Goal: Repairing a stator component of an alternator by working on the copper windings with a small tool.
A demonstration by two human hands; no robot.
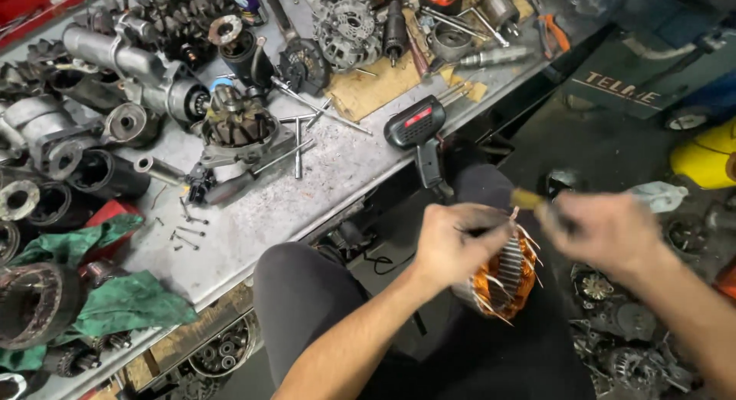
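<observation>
1. Workshop setting: grey metal workbench (337, 170) at upper left, dark floor strewn with parts at right.
2. Ring-shaped stator with copper-orange windings and a steel core (507, 277): over my lap, resting on my dark trousers (307, 300).
3. My left hand (452, 243): closed over the stator's top edge.
4. My right hand (606, 227): blurred, fingers closed around a yellow-handled tool (527, 198) just above the windings.
5. Black soldering gun with red panel (418, 128): on the bench edge.
6. Green rag (115, 304): on the bench's near end.
7. Silver alternator housing (238, 143): mid-bench, among loose bolts.
</observation>
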